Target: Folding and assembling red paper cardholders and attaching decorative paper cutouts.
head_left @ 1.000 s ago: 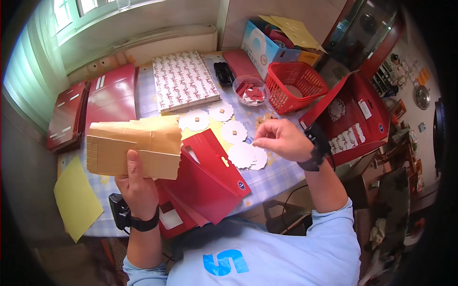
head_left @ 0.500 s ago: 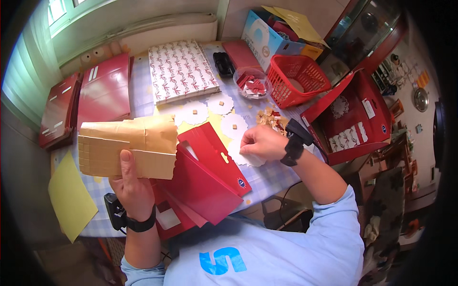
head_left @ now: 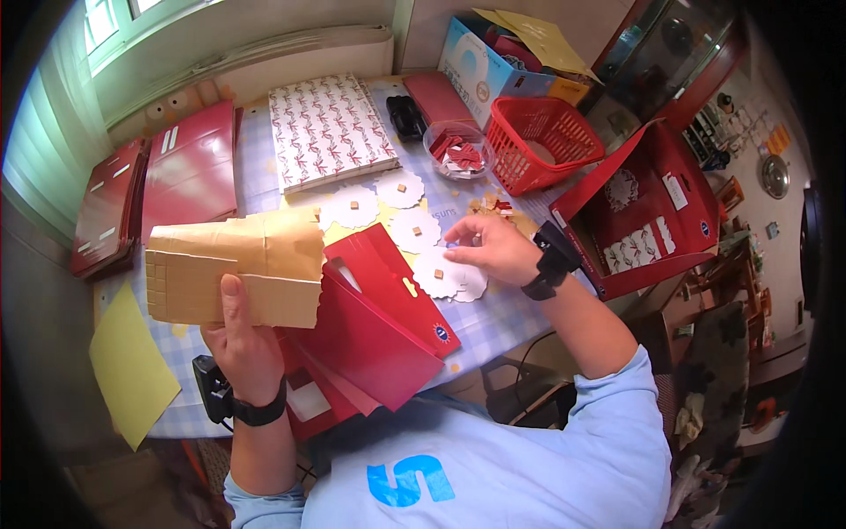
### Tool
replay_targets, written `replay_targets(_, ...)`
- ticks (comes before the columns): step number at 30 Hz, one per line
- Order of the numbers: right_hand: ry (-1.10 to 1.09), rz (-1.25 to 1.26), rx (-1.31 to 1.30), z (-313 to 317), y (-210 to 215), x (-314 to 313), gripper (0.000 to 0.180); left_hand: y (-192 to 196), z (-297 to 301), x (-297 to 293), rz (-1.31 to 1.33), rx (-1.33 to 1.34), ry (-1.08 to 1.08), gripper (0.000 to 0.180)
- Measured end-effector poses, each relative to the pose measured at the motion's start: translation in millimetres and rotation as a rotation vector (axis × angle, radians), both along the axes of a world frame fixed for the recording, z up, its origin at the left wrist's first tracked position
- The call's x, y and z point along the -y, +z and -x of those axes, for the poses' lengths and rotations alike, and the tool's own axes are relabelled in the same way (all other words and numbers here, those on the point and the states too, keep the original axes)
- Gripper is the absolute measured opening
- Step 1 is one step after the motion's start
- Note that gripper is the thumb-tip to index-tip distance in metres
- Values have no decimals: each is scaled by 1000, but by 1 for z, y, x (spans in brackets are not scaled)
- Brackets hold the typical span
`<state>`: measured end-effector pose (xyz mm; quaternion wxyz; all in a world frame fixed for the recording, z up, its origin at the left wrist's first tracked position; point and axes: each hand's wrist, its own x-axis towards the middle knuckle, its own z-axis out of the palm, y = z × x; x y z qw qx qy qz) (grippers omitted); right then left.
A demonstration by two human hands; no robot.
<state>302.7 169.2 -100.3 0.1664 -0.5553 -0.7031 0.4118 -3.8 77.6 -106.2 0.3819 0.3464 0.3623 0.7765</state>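
Head view shows the left hand (head_left: 242, 339) raised over the near left of the table (head_left: 251, 181), its grip closed on a tan backing sheet (head_left: 233, 269) whose lower part is scored into small squares, thumb laid across the face. The right hand (head_left: 493, 251) rests over a white scalloped paper disc (head_left: 441, 273) near the table's front edge, its grip pinched shut at the fingertips; something small and pale sits in the pinch, but it is too small to identify. By judgement, the step in hand is placing a small square pad onto a disc: several discs (head_left: 401, 187) farther back already carry a tan square at centre, while the one under the fingers shows none. The next move would call for a steady centred press, with the sheet kept within reach of the pinching hand. A stack of red folded cards (head_left: 379, 326) lies between the hands and overhangs the front edge, so little margin exists there. Free surface is narrow: a patterned box (head_left: 326, 128) and a red basket (head_left: 546, 141) close off the back, a clear bowl (head_left: 458, 152) of red pieces stands just behind the discs, and an open red box (head_left: 652, 207) bounds the right. A yellow sheet (head_left: 132, 366) lies at the far left edge. The best clearance appears to lie directly above the discs.
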Motion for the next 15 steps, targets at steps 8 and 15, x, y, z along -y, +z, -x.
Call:
replay_targets(8,274,-242,293,7,10,2,43,2,1,0,0,-3,32,38)
replay_targets(15,325,-251,270,9,12,-4,33,2,2,0,-18,3,42,38)
